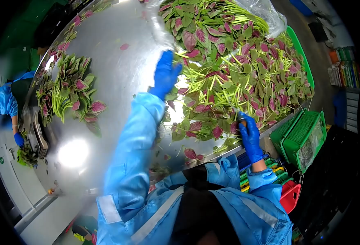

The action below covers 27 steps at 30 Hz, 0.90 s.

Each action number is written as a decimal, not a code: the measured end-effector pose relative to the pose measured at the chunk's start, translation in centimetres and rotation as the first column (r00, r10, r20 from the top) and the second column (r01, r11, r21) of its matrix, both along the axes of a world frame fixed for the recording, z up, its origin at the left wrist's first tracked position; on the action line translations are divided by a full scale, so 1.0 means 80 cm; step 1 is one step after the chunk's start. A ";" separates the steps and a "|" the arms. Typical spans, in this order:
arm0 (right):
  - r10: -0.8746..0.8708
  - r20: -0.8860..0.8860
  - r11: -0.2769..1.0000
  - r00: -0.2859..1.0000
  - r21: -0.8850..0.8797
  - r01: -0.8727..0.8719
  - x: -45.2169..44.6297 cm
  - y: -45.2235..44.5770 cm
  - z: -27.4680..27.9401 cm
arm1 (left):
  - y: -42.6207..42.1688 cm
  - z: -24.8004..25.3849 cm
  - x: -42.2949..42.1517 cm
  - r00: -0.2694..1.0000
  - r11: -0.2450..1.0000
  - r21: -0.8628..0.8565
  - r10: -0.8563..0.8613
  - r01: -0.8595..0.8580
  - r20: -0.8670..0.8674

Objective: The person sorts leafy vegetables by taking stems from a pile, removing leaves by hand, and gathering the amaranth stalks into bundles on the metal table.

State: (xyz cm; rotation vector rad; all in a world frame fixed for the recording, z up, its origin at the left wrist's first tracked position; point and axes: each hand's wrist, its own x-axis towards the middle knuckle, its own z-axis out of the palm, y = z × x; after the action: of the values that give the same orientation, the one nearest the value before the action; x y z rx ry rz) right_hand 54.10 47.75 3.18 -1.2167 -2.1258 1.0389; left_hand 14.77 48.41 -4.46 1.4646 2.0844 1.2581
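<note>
A large heap of red-and-green amaranth, stems and leaves mixed, covers the right side of the metal table. My left hand, in a blue glove, is at the heap's left edge with its fingers stretched and thumb apart. Nothing shows in its grasp. My right hand, also gloved, is closed at the heap's near edge around what looks like a small knife with a brownish handle. Its blade is mostly hard to make out among the leaves.
A bunch of amaranth lies on the table's left side. Clear plastic and a green crate border the heap. Green baskets hang near my right arm. A co-worker handles greens at far left.
</note>
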 end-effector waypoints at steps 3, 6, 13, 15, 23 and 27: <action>-0.364 -0.358 0.867 0.860 -0.467 0.172 0.016 -0.018 -0.026 | -0.052 0.020 0.105 0.980 0.972 -0.131 -0.197 0.192 -0.021; -0.430 -0.415 0.825 0.802 -0.542 0.161 -0.014 -0.023 -0.008 | -0.105 0.038 0.147 0.918 0.928 -0.098 -0.331 0.358 0.217; -0.398 -0.466 0.813 0.790 -0.579 0.069 -0.059 -0.062 0.007 | -0.288 0.049 0.001 0.893 0.894 0.088 0.423 -0.439 0.152; -0.406 -0.508 0.780 0.760 -0.626 -0.002 -0.065 -0.071 0.011 | -0.294 0.038 0.021 0.761 0.856 -0.107 0.384 -0.506 -0.523; -0.424 -0.413 0.749 0.806 -0.661 0.055 -0.061 -0.084 0.028 | -0.082 0.030 0.261 0.924 0.972 0.110 -0.234 0.210 0.303; -0.383 -0.342 0.681 0.858 -0.732 0.012 -0.039 -0.086 0.042 | -0.204 0.052 0.177 0.939 0.993 0.082 0.052 -0.084 0.340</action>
State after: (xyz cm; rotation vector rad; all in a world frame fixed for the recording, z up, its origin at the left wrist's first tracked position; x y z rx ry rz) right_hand 50.94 40.89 6.51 -1.2912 -1.1687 1.9231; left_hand 28.96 32.08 -0.30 1.1225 1.8820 1.5320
